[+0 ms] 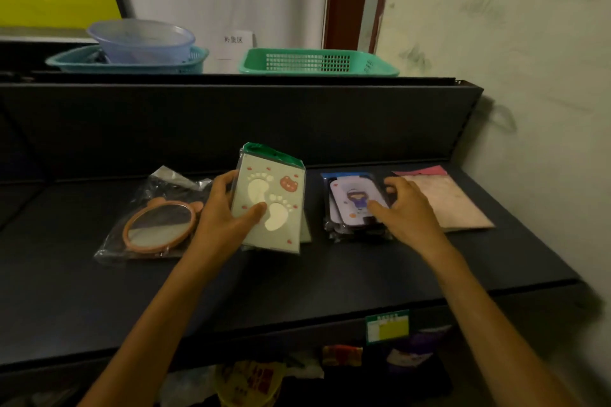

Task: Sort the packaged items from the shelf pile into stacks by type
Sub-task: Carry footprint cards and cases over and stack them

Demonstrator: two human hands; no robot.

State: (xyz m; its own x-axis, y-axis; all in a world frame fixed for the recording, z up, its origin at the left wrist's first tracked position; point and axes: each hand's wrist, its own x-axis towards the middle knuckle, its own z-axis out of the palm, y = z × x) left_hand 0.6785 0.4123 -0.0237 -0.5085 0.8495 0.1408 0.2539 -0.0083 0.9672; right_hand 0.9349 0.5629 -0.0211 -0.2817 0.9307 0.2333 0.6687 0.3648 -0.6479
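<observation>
On the dark shelf (297, 281) my left hand (224, 211) grips a pale green packaged item with a footprint design (274, 188), tilted up off the shelf, thumb across its front. A similar pack lies partly hidden beneath it. To its left lies a bagged round mirror with an orange frame (155, 225). My right hand (410, 208) rests on a stack of purple cartoon-print packs (353, 201), fingers curled over its right edge. A pink pack (449, 198) lies flat at the far right.
A higher shelf behind holds a teal basket (76, 63) with a clear plastic bowl (142, 40) and a green basket (317, 61). A wall (529, 76) closes off the right. A lower shelf shows several colourful packs (251, 380) and a price label (386, 325).
</observation>
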